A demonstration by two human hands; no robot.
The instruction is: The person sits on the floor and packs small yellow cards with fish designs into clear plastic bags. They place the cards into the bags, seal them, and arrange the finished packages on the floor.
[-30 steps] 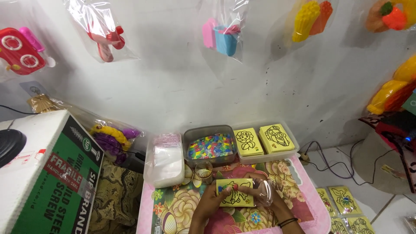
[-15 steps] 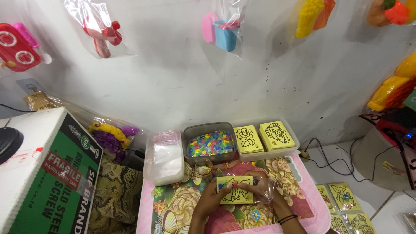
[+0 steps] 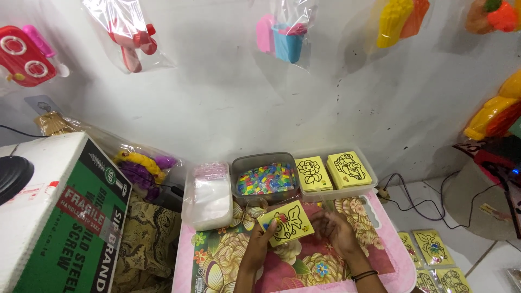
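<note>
Holding yellow card [image 3: 286,223] w/ left hand [image 3: 259,239], bead tub [image 3: 265,177] behind, clear bags [image 3: 208,194] left

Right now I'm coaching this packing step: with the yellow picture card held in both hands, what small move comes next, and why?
Probably lower the yellow picture card flat onto the floral pink table: left hand and right hand hold it tilted just above the surface.

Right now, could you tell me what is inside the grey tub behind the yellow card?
The grey tub holds a heap of small multicoloured pieces. Its bottom and lower layers are covered by that heap.
</note>
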